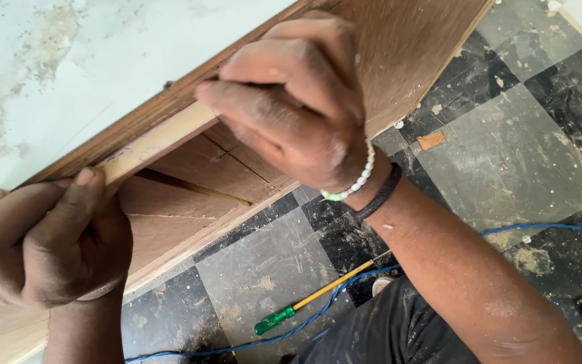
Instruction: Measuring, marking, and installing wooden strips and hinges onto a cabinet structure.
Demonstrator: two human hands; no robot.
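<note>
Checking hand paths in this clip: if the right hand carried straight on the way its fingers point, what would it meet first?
Probably the left hand, further along the pale wooden strip that the right hand grips; depth is unclear.

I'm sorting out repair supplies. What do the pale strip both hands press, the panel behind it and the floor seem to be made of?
The pale strip, gripped by the left hand and right hand, looks like bare, unfinished wood: light and matte. The brown panel looks like plywood or veneered board, with visible grain and cracked sheets. The floor seems to be worn checkered tile, perhaps vinyl, scuffed and dusty.
</note>
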